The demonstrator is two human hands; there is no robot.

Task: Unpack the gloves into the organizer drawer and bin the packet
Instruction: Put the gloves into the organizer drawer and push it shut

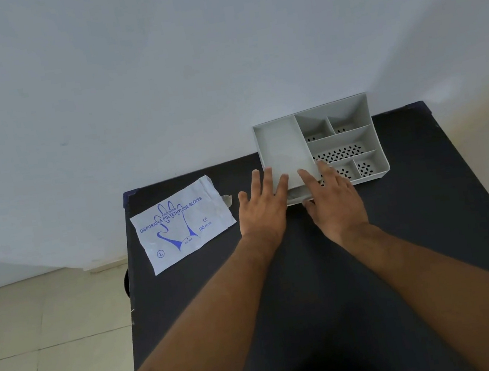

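Observation:
The white glove packet [184, 225], printed with a blue hand, lies flat on the back left of the black table [430, 222]. A grey compartmented organizer [366, 124] stands at the back, against the wall. A pale stack of clear gloves [284, 151] fills its big left compartment, with a crumpled edge hanging out at the front. My left hand [261, 211] lies flat with spread fingers on the stack's near left corner. My right hand [336, 200] rests flat on the stack's near right side and the perforated compartments, with its thumb at the organizer's front edge.
A torn grey scrap [227, 200] sticks out beside the packet's right end. A dark round shape [127, 285] shows below the table's left edge, above the tiled floor. A pale wall runs right behind the table.

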